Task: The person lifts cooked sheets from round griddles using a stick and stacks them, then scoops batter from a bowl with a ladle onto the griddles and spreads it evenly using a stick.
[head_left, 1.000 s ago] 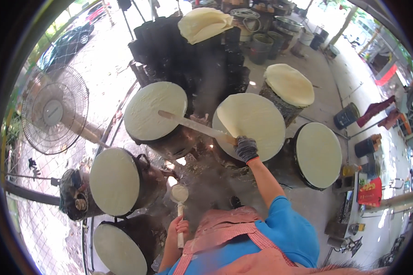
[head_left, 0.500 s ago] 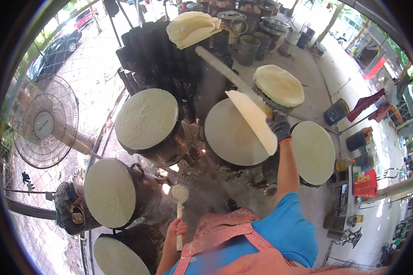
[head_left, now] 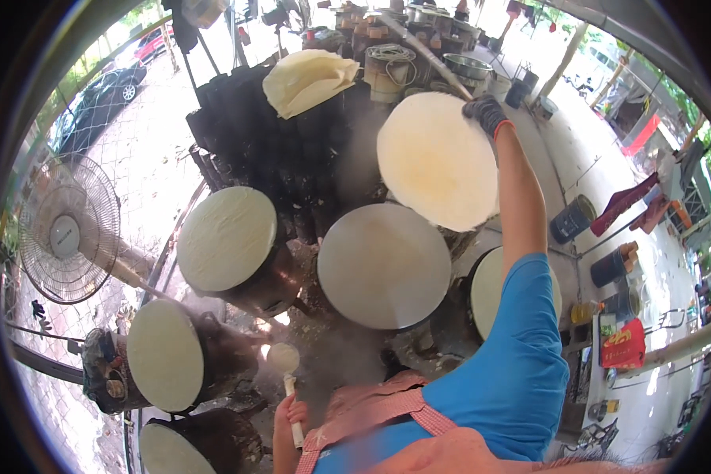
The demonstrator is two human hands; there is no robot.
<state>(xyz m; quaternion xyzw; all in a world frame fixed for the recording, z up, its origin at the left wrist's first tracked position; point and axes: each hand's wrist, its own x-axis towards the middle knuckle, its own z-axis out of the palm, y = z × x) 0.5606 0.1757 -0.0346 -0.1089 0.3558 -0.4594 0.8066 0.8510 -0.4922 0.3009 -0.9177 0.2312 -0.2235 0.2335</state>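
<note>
My left hand (head_left: 292, 415) is closed around the pale handle of a ladle-like tool (head_left: 283, 359), whose round head is coated in something whitish. Stretched far forward, my right hand (head_left: 487, 116) wears a dark grey glove and grips the end of a long wooden stick (head_left: 428, 54). A large, thin, round flatbread (head_left: 438, 162) hangs spread out by that hand, over the spot where a stack of flatbreads stood; whether fingers also pinch its edge is hidden. Below it is a round grey griddle (head_left: 384, 267) with a bare surface.
Pale batter covers other round griddles (head_left: 227, 239), (head_left: 166, 355) on my left and one (head_left: 486, 292) on my right under my arm. A folded flatbread (head_left: 310, 80) rests on dark stacked tiles (head_left: 253, 130). A standing fan (head_left: 65, 235) is at far left; buckets (head_left: 573, 219) stand right.
My right hand has moved forward and up, carrying the flatbread off the middle griddle toward the stack, where it now spreads flat. My left hand still holds the ladle-like tool.
</note>
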